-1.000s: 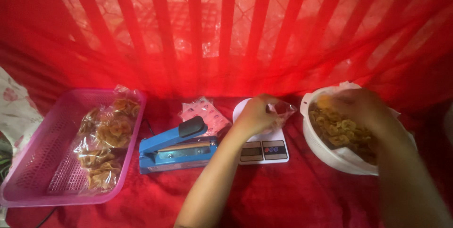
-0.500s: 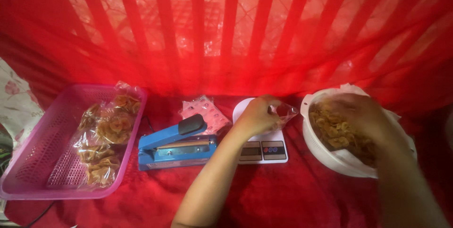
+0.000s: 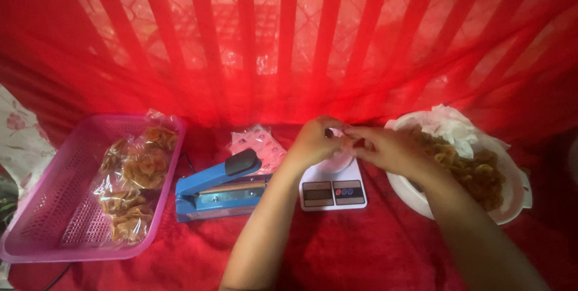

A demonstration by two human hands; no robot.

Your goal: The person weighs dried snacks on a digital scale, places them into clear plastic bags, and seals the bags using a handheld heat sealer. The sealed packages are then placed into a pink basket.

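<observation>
**Both hands meet on a small bag above the scale**

The left hand (image 3: pixel 316 142) and the right hand (image 3: pixel 385 146) come together over the white scale (image 3: pixel 333 188). Between their fingertips is a small clear bag (image 3: pixel 344 140); most of it is hidden, so its long axis I cannot tell. It seems to hang just over the scale's round plate. The fingers of both hands are curled and pinch the bag's top edge from two sides, the left from the left, the right from the right. Both hands are equally close to it. The white bowl (image 3: pixel 518 198) of brown chips (image 3: pixel 475 173) lies to the right, just beside the right wrist. The blue sealer (image 3: pixel 220 191) lies left of the scale, close to the left forearm, its long axis nearly across the view. Further left is the pink basket (image 3: pixel 54 207) with filled packs (image 3: pixel 135 182).

Half a second ago the right hand was inside the bowl, on the chips, and only the left hand held the bag. Now the right hand is out of the bowl and at the bag. The left hand stays almost in its place.
</observation>
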